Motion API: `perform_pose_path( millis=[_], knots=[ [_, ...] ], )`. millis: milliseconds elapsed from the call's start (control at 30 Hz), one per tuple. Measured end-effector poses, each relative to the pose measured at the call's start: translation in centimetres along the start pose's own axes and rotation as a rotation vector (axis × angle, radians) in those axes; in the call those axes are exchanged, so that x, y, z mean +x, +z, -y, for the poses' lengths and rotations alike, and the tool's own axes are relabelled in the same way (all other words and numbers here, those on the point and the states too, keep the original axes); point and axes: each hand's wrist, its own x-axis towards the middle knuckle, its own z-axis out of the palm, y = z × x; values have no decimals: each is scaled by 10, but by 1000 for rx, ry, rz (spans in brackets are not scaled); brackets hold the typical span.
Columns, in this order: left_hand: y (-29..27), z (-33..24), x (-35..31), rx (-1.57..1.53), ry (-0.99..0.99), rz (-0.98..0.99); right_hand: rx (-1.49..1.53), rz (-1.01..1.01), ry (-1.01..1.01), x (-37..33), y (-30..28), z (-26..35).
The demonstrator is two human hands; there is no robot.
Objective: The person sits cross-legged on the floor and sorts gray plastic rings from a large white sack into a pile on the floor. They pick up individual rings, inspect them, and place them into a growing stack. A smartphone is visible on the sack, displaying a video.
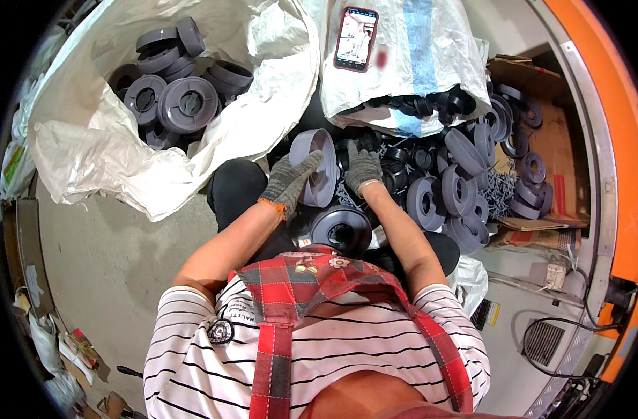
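Note:
My left hand [289, 182], in a grey knit glove with an orange cuff, grips a grey plastic spool flange [317, 166] held on edge. My right hand [363, 169], also gloved, rests on the heap of black and grey parts just right of that flange; I cannot tell whether it holds one. Below my hands a dark round spool [341, 227] lies on my lap. A pile of grey and black spools [465, 181] spreads out to the right.
At upper left, a white woven sack [95, 150] holds finished grey spools [183, 103]. A second white sack [417, 63] at the top carries a phone [355, 38]. Cardboard [553, 140] and an orange machine frame [612, 105] lie right; grey floor lies left.

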Motion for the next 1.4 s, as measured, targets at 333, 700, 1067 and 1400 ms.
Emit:
perform_pose_path(
  millis=[333,700,1067,1400],
  knots=[
    [-6,16,9,6,44,-4,-68,27,-14,-13,-7,3],
    [-7,15,5,53,72,-30,-10,-167,24,-10,-28,21],
    [-4,22,5,-191,86,113,554,-601,140,-49,-33,-16],
    [2,16,-5,-193,67,323,520,-511,-215,-66,-49,15]
  ],
)
